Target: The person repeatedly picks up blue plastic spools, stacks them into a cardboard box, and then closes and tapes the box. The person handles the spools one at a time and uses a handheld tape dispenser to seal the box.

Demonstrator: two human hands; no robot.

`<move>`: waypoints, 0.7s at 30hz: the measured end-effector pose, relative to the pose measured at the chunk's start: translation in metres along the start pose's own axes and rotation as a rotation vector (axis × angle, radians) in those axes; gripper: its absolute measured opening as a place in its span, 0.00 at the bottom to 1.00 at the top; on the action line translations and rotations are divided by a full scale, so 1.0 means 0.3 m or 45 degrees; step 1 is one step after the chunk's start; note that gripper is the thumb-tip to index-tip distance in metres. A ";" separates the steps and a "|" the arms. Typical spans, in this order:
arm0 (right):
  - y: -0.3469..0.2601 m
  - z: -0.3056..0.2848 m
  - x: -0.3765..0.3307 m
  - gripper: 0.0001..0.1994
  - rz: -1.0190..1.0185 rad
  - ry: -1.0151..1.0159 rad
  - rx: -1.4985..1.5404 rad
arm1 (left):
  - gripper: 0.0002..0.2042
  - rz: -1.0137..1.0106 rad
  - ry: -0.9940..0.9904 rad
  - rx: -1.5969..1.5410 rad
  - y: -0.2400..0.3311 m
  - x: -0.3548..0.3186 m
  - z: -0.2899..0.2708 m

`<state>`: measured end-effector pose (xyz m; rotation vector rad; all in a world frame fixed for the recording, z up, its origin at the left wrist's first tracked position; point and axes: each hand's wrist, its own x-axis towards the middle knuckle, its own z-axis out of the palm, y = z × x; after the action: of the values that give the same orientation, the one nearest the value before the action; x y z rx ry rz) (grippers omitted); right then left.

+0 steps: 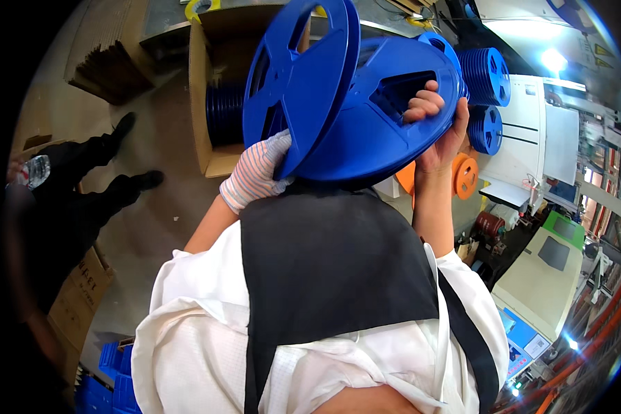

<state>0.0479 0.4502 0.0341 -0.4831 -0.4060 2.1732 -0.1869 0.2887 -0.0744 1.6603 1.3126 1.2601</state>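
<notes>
Two large blue plastic reels are in front of my chest. My left hand (261,169), in a striped knit glove, grips the lower edge of the tilted blue reel (319,76). Behind and to the right of it lies another blue reel (366,131), which seems to top a stack. My bare right hand (440,124) is closed on its right rim, with fingers curled through a cut-out. Left of the reels, an open cardboard box (199,103) holds several blue reels (224,114) standing on edge.
More blue reels (488,76) are stacked at the right, with orange reels (466,176) below. A person's legs (110,186) are at the left. Folded cardboard (110,72) leans at the upper left, near a yellow tape roll (201,8). A green and cream machine (541,269) stands lower right.
</notes>
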 end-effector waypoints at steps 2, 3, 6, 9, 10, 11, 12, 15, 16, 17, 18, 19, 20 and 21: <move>0.021 0.034 0.018 0.25 -0.077 0.218 -0.307 | 0.25 -0.323 -0.017 0.051 -0.013 -0.038 -0.027; 0.019 0.004 0.027 0.26 0.045 0.098 -0.072 | 0.21 -0.300 0.152 -0.087 -0.001 -0.025 -0.042; 0.032 -0.037 0.051 0.25 0.071 0.315 -0.214 | 0.17 -0.634 0.571 -1.280 0.015 -0.038 -0.084; -0.004 -0.092 0.031 0.21 0.019 0.501 -0.238 | 0.24 -0.593 0.751 -1.469 -0.012 -0.068 -0.158; -0.014 -0.111 0.014 0.21 -0.014 0.554 -0.256 | 0.25 -0.581 0.798 -1.507 -0.023 -0.089 -0.180; -0.020 -0.127 -0.006 0.20 -0.052 0.578 -0.246 | 0.28 -0.603 0.863 -1.456 -0.026 -0.109 -0.207; -0.027 -0.139 -0.023 0.19 -0.091 0.601 -0.237 | 0.27 -0.596 0.911 -1.450 -0.033 -0.134 -0.233; -0.039 -0.175 -0.051 0.16 -0.134 0.639 -0.167 | 0.25 -0.531 1.018 -1.471 -0.070 -0.207 -0.294; -0.037 -0.178 -0.053 0.18 -0.144 0.624 -0.179 | 0.24 -0.528 1.073 -1.497 -0.093 -0.236 -0.307; -0.039 -0.182 -0.054 0.17 -0.133 0.625 -0.164 | 0.23 -0.528 1.125 -1.526 -0.113 -0.262 -0.317; -0.039 -0.184 -0.050 0.16 -0.124 0.627 -0.149 | 0.22 -0.528 1.176 -1.555 -0.134 -0.286 -0.326; -0.037 -0.187 -0.046 0.15 -0.116 0.631 -0.142 | 0.16 -0.386 1.157 -1.761 -0.134 -0.291 -0.324; -0.036 -0.186 -0.040 0.14 -0.109 0.635 -0.136 | 0.17 -0.377 1.181 -1.713 -0.141 -0.292 -0.318; -0.035 -0.182 -0.037 0.14 -0.094 0.634 -0.130 | 0.18 -0.363 1.212 -1.661 -0.139 -0.301 -0.311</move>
<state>0.0870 0.4539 -0.0068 -1.0188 -0.2528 1.8826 -0.2912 0.2078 -0.1083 -0.0699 0.7046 2.1039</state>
